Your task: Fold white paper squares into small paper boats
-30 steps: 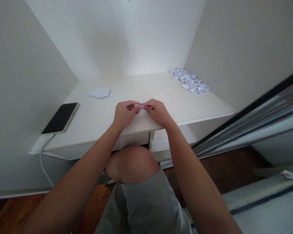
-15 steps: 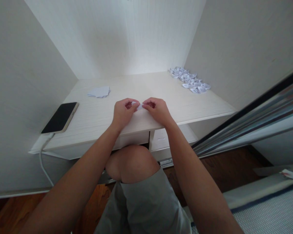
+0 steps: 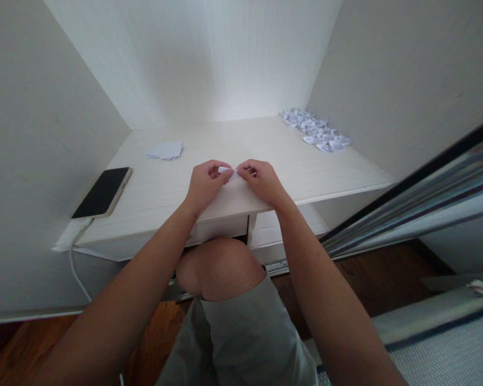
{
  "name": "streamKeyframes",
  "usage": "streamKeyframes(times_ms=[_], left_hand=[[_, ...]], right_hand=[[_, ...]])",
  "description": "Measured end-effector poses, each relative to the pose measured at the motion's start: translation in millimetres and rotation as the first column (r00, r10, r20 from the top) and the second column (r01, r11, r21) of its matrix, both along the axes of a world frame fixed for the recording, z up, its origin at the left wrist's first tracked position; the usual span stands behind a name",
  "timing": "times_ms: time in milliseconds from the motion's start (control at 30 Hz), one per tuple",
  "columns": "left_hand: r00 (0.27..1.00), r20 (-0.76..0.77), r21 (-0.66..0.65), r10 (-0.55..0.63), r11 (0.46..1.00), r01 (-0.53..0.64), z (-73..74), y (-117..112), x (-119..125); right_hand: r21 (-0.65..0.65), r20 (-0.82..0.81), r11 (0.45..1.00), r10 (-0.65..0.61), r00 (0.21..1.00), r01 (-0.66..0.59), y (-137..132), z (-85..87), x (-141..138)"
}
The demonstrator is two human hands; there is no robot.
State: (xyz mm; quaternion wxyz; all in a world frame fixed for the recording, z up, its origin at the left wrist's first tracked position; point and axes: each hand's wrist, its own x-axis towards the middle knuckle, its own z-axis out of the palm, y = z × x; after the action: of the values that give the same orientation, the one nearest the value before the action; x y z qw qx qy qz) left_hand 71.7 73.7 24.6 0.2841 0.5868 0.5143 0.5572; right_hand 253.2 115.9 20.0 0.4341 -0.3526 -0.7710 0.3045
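A small piece of white paper (image 3: 225, 170) is pinched between my two hands, just above the front part of the white desk (image 3: 156, 201). My left hand (image 3: 208, 182) grips its left side with thumb and fingers. Closed on the right end of the same paper is my right hand (image 3: 261, 179), whose fingertips hide most of that end. The paper looks folded, but its exact shape is covered by my fingers. Beyond my left hand lies a small stack of white paper sheets (image 3: 166, 150). Many small folded paper pieces (image 3: 314, 128) are heaped at the back right.
A dark-screened phone (image 3: 103, 192) lies at the left edge, with a white cable (image 3: 75, 268) hanging down. Walls enclose the desk at the back and sides. Below the top, an open shelf (image 3: 268, 228) shows beside my knee. A sliding door frame (image 3: 418, 187) stands at the right.
The fingers have shifted slightly on the paper, and a bit more of it shows at my left hand. The whole view has moved a little; the stack and heap lie as before.
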Motion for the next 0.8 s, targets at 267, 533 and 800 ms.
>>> streamKeyframes(times_ms=[267, 533, 800], left_hand=[[0.996, -0.090, -0.026, -0.013, 1.000, 0.011, 1.2, -0.1, -1.2], [0.987, -0.163, -0.046, 0.011, 0.999, -0.018, 5.2, -0.8, 1.3], [0.999, 0.019, -0.156, 0.048, 0.987, -0.045, 5.8, -0.7, 8.9]], right_hand=[[-0.003, 0.021, 1.000, 0.023, 1.000, -0.023, -1.4, -0.4, -1.1], [0.015, 0.087, 1.000, -0.008, 0.996, 0.006, -4.0, 2.1, -1.4], [0.022, 0.186, 0.993, -0.118, 0.976, 0.116, -6.7, 7.9, -4.0]])
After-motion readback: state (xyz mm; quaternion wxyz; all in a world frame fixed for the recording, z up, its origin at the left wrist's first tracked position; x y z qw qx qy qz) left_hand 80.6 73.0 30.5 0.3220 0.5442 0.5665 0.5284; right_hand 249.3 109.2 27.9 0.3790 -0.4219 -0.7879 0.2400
